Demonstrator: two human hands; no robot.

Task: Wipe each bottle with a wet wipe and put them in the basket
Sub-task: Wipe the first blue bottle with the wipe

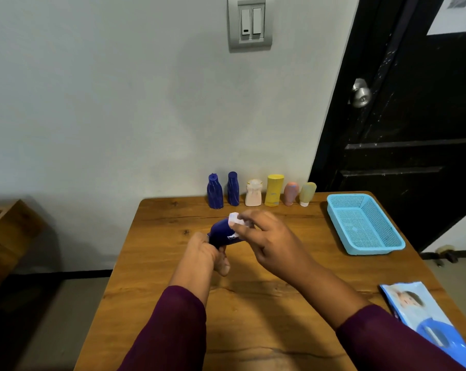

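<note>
Above the middle of the counter (253, 317), the person holds a dark blue bottle (221, 232) tilted, its base toward the body and its top pointing away, which leaves the upper half free for wiping. The left hand (205, 253) acts as the clamp: its fingers (222, 265) are curled tight round the lower end of the bottle, probably so it cannot twist while it is rubbed. The right hand (269, 242) works the wet wipe (236, 219), a small bunched white wad pinched between thumb and forefinger and pressed against the top of the bottle. The remaining right fingers hang loosely curled and touch nothing that I can make out. Six more bottles wait upright in a row along the far edge against the wall: two dark blue bottles (215, 192), a white bottle (253, 193), a yellow bottle (274, 190), a pink bottle (290, 194) and a pale green bottle (306, 194), all within easy reach. To their right the light blue basket (376, 249) sits on the counter with no bottle in it yet, so I judge this to be the first bottle, mid-wipe. The pack of wipes (427, 317) lies at the near right corner, beside the right sleeve, handy for drawing a fresh sheet.
</note>
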